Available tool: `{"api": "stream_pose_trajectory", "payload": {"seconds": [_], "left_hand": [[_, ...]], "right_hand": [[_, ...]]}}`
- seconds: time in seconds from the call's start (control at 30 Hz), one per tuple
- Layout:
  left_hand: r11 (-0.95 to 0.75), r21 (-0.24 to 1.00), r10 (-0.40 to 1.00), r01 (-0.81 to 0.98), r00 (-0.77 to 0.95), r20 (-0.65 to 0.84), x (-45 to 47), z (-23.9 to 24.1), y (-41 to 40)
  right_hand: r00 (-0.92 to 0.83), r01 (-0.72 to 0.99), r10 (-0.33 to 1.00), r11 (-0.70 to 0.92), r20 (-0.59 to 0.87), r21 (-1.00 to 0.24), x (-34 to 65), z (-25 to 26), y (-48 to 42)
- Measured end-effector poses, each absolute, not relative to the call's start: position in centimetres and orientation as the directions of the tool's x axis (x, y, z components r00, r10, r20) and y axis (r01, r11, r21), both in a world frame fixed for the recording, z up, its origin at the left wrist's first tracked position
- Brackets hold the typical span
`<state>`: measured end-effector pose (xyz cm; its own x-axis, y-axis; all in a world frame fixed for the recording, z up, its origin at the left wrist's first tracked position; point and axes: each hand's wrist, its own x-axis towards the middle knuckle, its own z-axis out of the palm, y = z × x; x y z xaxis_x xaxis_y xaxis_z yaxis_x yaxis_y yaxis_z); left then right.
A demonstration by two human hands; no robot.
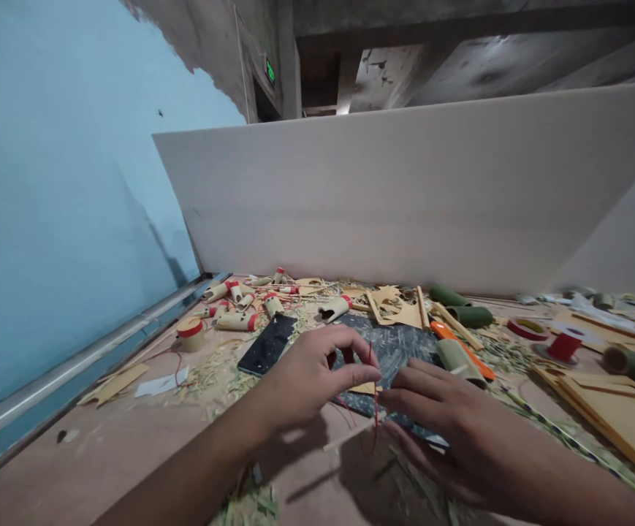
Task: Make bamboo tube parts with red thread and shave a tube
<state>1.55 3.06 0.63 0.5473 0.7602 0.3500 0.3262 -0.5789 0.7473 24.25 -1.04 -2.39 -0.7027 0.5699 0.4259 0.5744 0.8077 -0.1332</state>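
Note:
My left hand point(317, 376) is closed in a pinch, thumb against forefinger, on a red string point(375, 398). The string hangs down past the end of a thin pale stick point(353, 433). From the right, my right hand point(446, 420) grips that stick's end between thumb and fingers; part of the grip is hidden. Below and behind both hands lies a dark, scratched cutting board point(399, 343). A dark phone-like slab point(267, 345) lies beyond my left wrist. Just past my right hand are a cut bamboo tube point(459, 359) and an orange-handled tool point(443, 331).
Several bamboo pieces with red bands point(237, 321) lie at the back left, near a red-topped round piece point(191, 334). At right are a red spool point(565, 345), a tape roll point(528, 329) and wooden panels point(618, 416). A white board point(405, 197) stands behind; shavings litter the table.

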Motion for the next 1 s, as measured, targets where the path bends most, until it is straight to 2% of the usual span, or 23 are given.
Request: {"api": "stream_pose_trajectory", "payload": {"seconds": [0.13,0.3,0.47,0.57,0.7,0.83,1.0], "left_hand": [[-0.508,0.784,0.821,0.356,0.476,0.315,1.7,-0.2,3.6],[-0.483,0.797,0.847,0.362,0.423,0.322,1.9,-1.1,3.9],[-0.444,0.808,0.883,0.387,0.34,0.323,2.1,-1.5,3.9],[-0.459,0.794,0.88,0.399,0.325,0.345,2.2,-1.9,3.9],[-0.603,0.636,0.797,0.481,0.397,0.455,2.2,-2.0,3.7],[-0.746,0.441,0.664,0.5,0.498,0.558,2.2,-1.6,3.3],[-0.809,0.234,0.553,0.539,0.564,0.613,2.0,-1.4,3.1]], "right_hand": [[-0.692,0.52,0.537,0.835,0.482,-0.183,25.1,-2.9,-0.9],[-0.628,0.536,0.499,0.834,0.598,-0.132,25.9,-4.2,0.0],[-0.355,0.701,0.653,0.659,0.67,-0.271,25.8,-4.6,-0.1],[-0.261,0.708,0.655,0.63,0.709,-0.32,25.6,-4.5,-0.3],[-0.258,0.725,0.672,0.61,0.694,-0.321,25.4,-4.4,0.1],[-0.348,0.752,0.651,0.624,0.675,-0.214,25.7,-4.9,1.1],[-0.505,0.746,0.656,0.659,0.561,-0.098,26.3,-5.1,1.6]]}}
